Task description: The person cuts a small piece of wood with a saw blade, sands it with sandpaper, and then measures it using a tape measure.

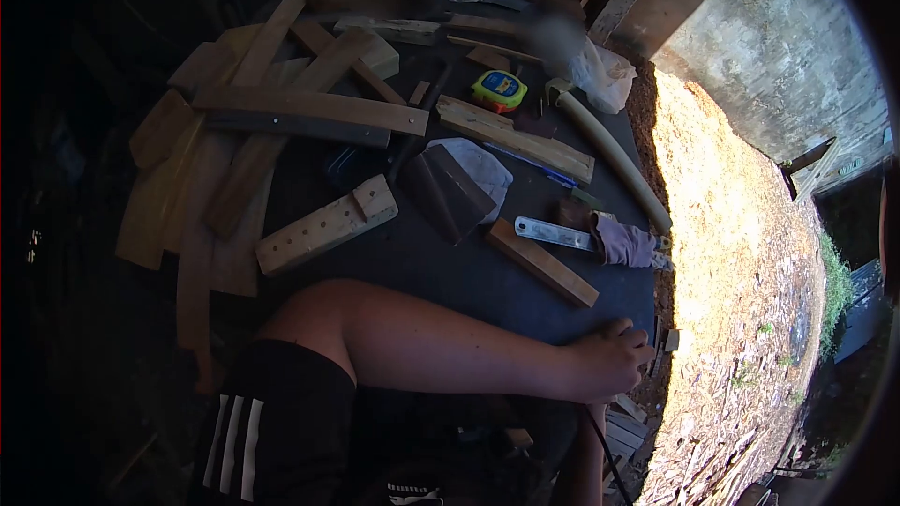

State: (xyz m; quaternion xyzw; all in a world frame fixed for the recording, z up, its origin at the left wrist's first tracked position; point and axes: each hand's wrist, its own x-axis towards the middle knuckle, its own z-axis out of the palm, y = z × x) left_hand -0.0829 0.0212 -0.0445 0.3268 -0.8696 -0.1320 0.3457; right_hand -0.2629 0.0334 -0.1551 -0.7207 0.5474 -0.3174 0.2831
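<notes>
From the left, my left arm reaches across the front of the dark tabletop. My left hand is at the table's right front corner, its fingers curled closed; what they hold, if anything, is hidden. My right forearm rises from below to the left hand, which covers my right hand. A thin black cable hangs beside that forearm. Nearest to the hands on the table is a short wooden strip. Beyond it lie a metal ruler and a bunched greyish-purple cloth.
A drilled wood block, a folded brown sheet on whitish cloth, and a tape measure lie farther back. Wooden boards pile up at left. A tube-like rod runs along the right edge; sunlit, chip-covered ground lies beyond.
</notes>
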